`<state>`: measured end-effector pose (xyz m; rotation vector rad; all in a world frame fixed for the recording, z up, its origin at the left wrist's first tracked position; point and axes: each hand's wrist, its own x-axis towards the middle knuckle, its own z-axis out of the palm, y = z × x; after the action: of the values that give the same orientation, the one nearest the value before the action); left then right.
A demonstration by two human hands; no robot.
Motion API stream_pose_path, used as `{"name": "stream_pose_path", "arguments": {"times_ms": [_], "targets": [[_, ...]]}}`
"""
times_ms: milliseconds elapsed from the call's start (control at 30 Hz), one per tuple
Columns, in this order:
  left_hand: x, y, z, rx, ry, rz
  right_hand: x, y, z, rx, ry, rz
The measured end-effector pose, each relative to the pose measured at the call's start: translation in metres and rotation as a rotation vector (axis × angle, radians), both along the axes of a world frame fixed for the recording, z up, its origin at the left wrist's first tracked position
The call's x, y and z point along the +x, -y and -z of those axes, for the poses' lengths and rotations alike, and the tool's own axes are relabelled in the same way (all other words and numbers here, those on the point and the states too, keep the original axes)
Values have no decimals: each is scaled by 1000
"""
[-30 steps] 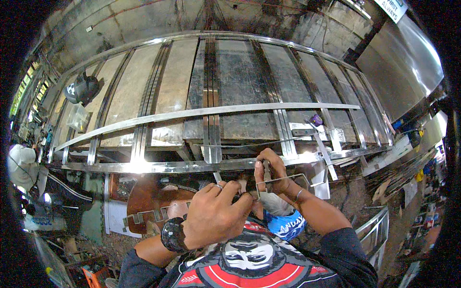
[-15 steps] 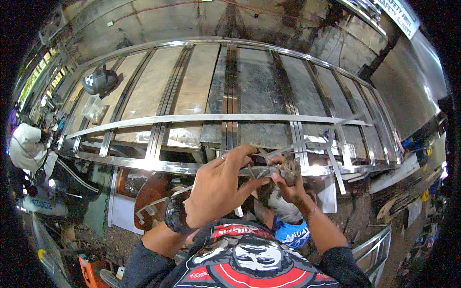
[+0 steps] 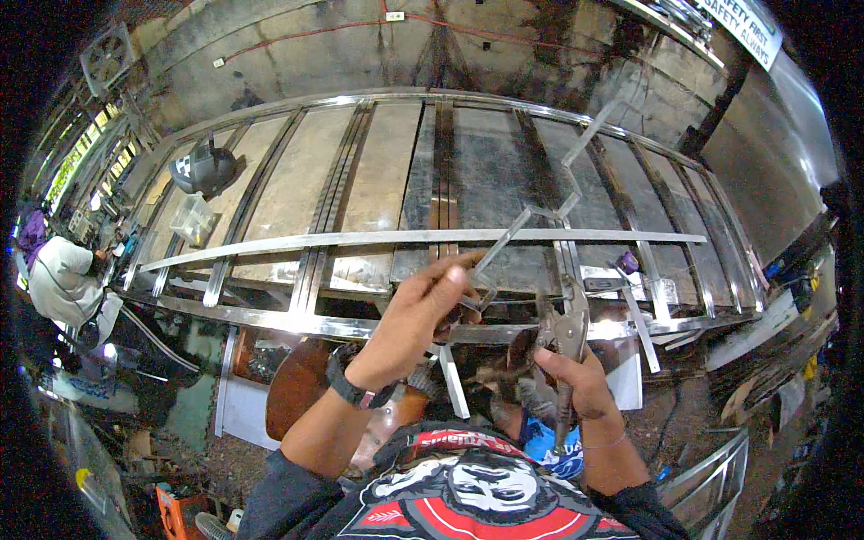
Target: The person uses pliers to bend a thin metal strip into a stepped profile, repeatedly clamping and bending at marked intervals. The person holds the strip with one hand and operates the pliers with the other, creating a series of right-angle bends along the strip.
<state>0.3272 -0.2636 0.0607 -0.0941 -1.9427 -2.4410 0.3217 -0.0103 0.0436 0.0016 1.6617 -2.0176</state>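
Observation:
A thin metal strip bent into zigzags (image 3: 506, 243) is gripped at its near end by my left hand (image 3: 416, 310), its fingers closed. The strip reaches up and right, over a long flat metal bar (image 3: 378, 239) lying across a shiny metal frame (image 3: 306, 321). My right hand (image 3: 580, 382) is wrapped round the handles of locking pliers (image 3: 565, 331), whose jaws point away from me. The pliers are apart from the strip, just right of my left hand. Some of my left fingers are hidden behind the hand.
A dark welding helmet (image 3: 203, 169) and a clear plastic tub (image 3: 192, 220) sit at the frame's left. Near its right lies a purple object (image 3: 627, 262). A co-worker in a blue shirt (image 3: 551, 447) is below my right arm; another person (image 3: 63, 279) is far left.
My hands have moved apart. The right one, with the pliers, now sits clear of the strip. The zigzag strip has swung to point up and right, in my left hand.

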Motion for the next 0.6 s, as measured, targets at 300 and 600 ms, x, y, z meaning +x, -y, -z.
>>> {"name": "stream_pose_path", "arguments": {"times_ms": [300,600], "targets": [[-21,-10,3,119,178,-109,2,27,-32,-79,80,-425],[-22,-32,14,-58,-34,-345,-1,41,-39,256,-81,-427]]}}
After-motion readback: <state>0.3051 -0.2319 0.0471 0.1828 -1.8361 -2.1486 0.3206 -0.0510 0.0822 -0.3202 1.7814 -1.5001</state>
